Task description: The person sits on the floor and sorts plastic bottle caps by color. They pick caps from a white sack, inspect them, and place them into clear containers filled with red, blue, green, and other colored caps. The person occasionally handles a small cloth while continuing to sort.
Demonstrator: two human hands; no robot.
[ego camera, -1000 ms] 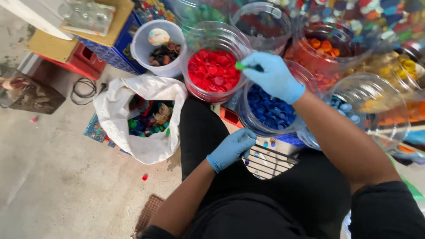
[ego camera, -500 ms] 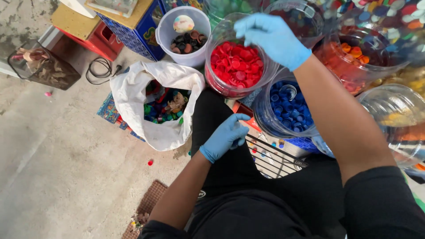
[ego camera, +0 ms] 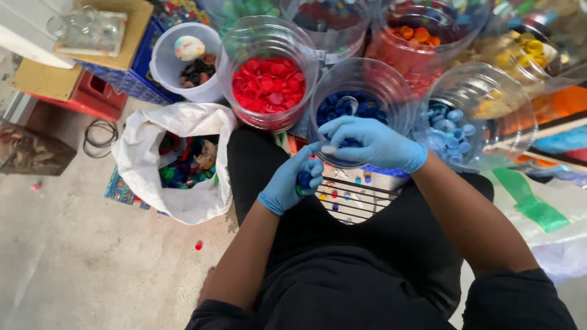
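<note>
The left hand (ego camera: 292, 181), in a blue glove, is cupping a few bottle caps (ego camera: 304, 179) in a closed grip; a dark blue cap is showing between the curled fingers, over the person's lap. The right hand (ego camera: 373, 142), also gloved in blue, is hovering just beside the left hand, in front of the clear jar of dark blue caps (ego camera: 353, 105). Its fingertips are pinching toward the left palm; whether this grip is holding a cap cannot be told.

The clear jar of red caps (ego camera: 269, 82) is standing to the left of the blue jar. The jar of light blue caps (ego camera: 454, 122) is leaning to the right of it, and the jar of orange caps (ego camera: 416, 38) is standing behind. A white bag (ego camera: 142, 153) of mixed-colour caps is lying open on the floor beside the person's left knee. A white bucket (ego camera: 164, 61) is standing behind the bag. A wire rack (ego camera: 348, 198) with loose caps is lying beneath both hands.
</note>
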